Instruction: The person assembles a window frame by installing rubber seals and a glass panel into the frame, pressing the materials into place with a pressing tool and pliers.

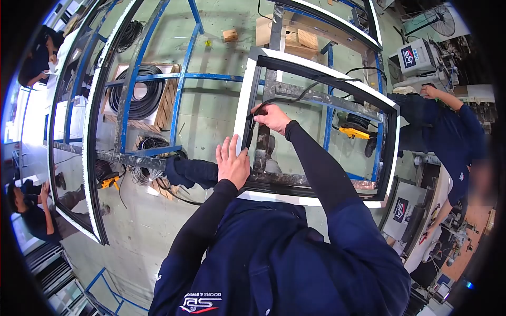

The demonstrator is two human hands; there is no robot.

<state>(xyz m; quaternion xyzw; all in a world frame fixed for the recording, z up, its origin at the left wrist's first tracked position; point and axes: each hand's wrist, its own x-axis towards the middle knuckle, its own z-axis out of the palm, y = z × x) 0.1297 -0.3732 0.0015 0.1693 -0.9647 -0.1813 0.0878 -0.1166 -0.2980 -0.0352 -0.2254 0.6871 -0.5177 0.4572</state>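
Observation:
A white window frame [243, 108] with a black inner edge lies in front of me on a blue metal stand [328, 126]. My right hand [272, 117] is closed in a pinch on a black rubber gasket [300, 96] at the inner edge of the frame's left side. From there the loose gasket curves away to the right across the opening. Below it, my left hand [233, 162] lies on the same side of the frame, its fingers stretched out along the profile. The fingertips of my right hand are partly hidden.
A large coil of black gasket [138, 92] sits in a wooden crate [158, 122] at left. Another tall frame [90, 131] stands further left. A co-worker [440, 124] is at the right by a workbench [477, 216]. A yellow tool [354, 132] hangs under the frame.

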